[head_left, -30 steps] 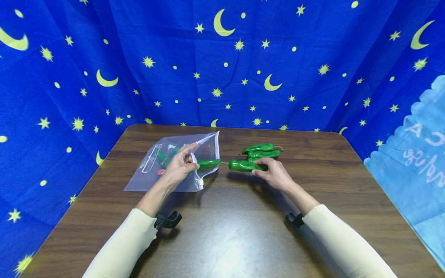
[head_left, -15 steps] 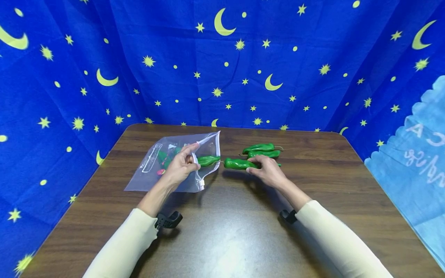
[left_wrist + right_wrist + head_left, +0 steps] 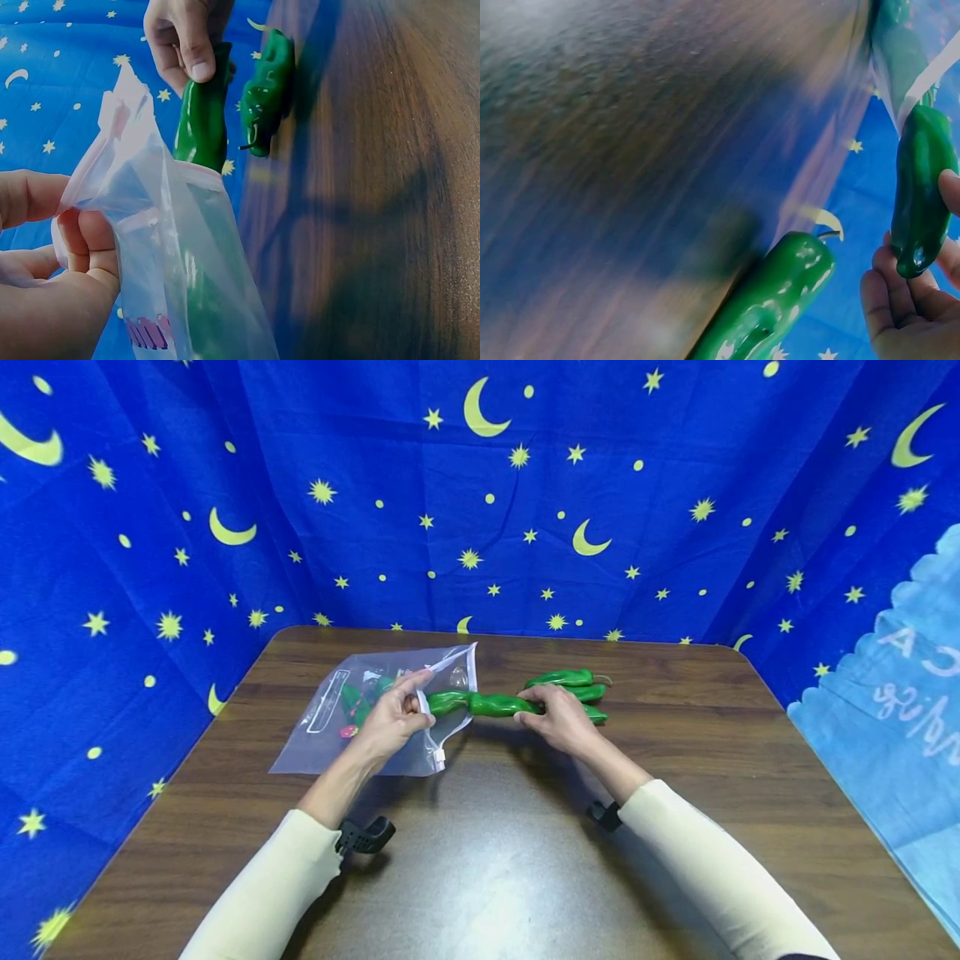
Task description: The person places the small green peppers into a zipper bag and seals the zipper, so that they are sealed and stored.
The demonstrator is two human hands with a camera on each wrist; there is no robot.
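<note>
Head view: toward the desk's [image 3: 645, 902] far-left corner, the left hand [image 3: 385, 718] is pinching the bag [image 3: 311, 752] by its mouth, apparently to part it.

Left wrist view: a pepper [image 3: 201, 124] is meeting that mouth.

Right wrist view: the right hand [image 3: 922, 311] is pinching its rear, likely leaving the front free.

Left hand [image 3: 390, 712] pinches bag [image 3: 324, 737]; right hand [image 3: 562, 718] — pepper [image 3: 498, 706].

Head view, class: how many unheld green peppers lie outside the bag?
3, right of the bag: rear pepper; middle pepper and front pepper, partly behind the right hand. More may be hidden.
</note>
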